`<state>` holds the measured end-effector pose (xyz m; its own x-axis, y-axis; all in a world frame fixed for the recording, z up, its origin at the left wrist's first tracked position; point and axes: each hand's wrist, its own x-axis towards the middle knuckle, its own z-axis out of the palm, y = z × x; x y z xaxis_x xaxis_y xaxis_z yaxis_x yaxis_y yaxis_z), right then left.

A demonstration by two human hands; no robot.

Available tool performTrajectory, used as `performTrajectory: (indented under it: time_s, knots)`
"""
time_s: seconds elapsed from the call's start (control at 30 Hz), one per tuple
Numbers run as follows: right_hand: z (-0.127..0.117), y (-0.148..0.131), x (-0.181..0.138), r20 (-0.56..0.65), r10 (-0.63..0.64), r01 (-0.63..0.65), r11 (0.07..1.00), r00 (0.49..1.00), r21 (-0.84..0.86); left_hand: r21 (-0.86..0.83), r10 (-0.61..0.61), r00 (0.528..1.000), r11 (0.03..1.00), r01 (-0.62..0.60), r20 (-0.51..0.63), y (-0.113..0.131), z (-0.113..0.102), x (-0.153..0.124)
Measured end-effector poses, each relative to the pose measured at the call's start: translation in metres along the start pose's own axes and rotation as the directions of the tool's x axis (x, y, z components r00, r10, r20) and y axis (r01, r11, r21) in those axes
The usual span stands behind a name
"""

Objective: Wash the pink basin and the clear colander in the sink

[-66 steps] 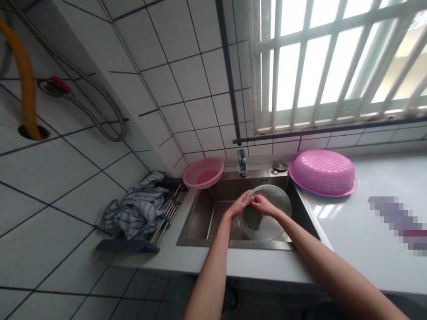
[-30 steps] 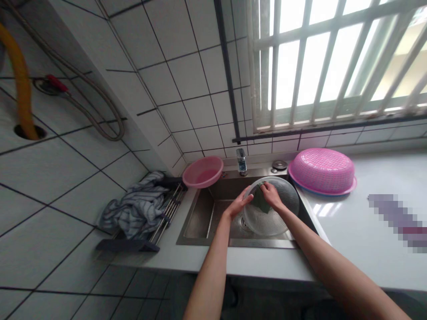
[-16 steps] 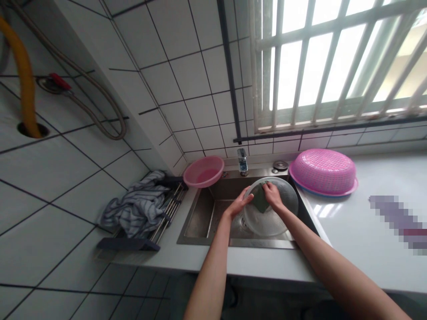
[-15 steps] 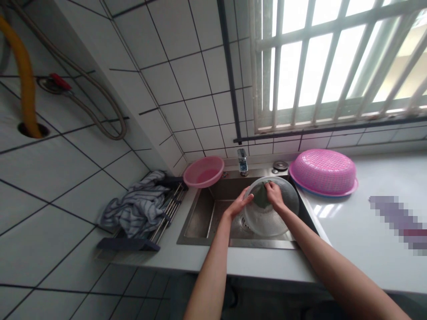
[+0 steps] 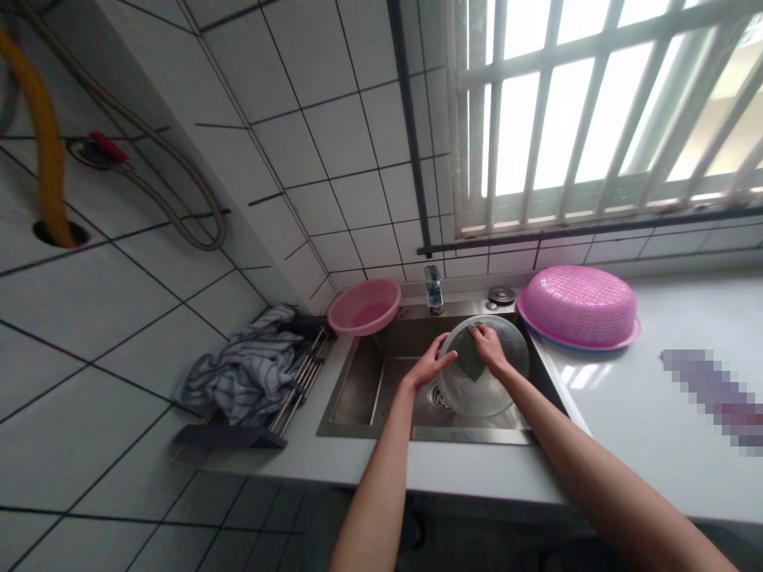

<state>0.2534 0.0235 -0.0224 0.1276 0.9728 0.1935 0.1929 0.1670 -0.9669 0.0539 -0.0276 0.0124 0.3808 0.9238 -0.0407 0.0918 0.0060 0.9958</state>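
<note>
Strainer (image 5: 486, 397) over sink (image 5: 354, 397): left hand (image 5: 427, 367) clasped its nine-o'clock rim, right hand (image 5: 489, 348) pinched green cloth (image 5: 469, 359) inside, partly blocking it; faucet (image 5: 434, 287) stood at eleven o'clock, pink basin (image 5: 363, 308) ten, pink basket (image 5: 577, 306) two.

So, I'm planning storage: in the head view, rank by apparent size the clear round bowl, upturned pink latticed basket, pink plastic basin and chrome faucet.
Upturned pink latticed basket and clear round bowl: too close to rank
Pink plastic basin
Smallest: chrome faucet

Bare right hand (image 5: 487, 345) and limp dark-green cloth (image 5: 470, 362) have moved away from bare left hand (image 5: 429, 365) — from ten toward eleven o'clock on the round translucent bowl (image 5: 486, 397).
</note>
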Motion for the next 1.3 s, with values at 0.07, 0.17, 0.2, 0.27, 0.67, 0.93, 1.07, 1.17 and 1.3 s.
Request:
performTrajectory:
  time_s: [0.07,0.17,0.2,0.27,0.67,0.93,1.07,1.17,1.3]
  knots:
    - [0.002,0.0,-0.002,0.088,-0.039,0.036,0.999,0.995,0.037,-0.019,0.0,1.0,1.0,0.0,-0.016,-0.001,0.001,0.001]
    - [0.017,0.0,-0.017,0.359,-0.161,0.134,0.986,0.919,0.098,-0.017,0.034,0.997,0.999,-0.035,-0.07,-0.003,0.001,0.002]
    - [0.022,0.001,-0.022,0.434,-0.18,0.148,0.983,0.883,0.106,0.006,0.039,0.996,0.999,-0.039,-0.086,-0.004,0.0,0.002]
    - [0.029,0.002,-0.03,0.507,-0.169,0.145,0.986,0.845,0.088,0.062,0.033,0.994,0.998,-0.027,-0.107,-0.005,-0.001,0.001]
    - [0.002,-0.005,-0.006,0.059,-0.061,0.061,0.998,0.996,-0.014,-0.072,0.017,1.0,0.997,-0.016,0.018,0.002,0.004,0.0]
    - [0.026,-0.008,-0.036,0.545,-0.189,0.196,0.98,0.817,0.046,-0.017,0.036,0.999,0.999,-0.036,0.002,0.001,0.001,0.001]
    - [0.01,-0.006,-0.016,0.203,-0.126,0.152,0.982,0.971,-0.116,-0.056,0.046,0.999,0.997,-0.045,0.008,0.002,0.002,0.0]
    - [0.003,-0.006,-0.009,0.081,-0.083,0.094,0.985,0.993,-0.144,-0.1,-0.007,1.0,0.995,0.008,0.007,0.003,0.003,-0.003]
    - [0.016,-0.008,-0.025,0.475,-0.101,0.085,0.995,0.874,0.057,-0.059,0.002,1.0,0.998,-0.002,0.005,0.007,0.004,-0.005]
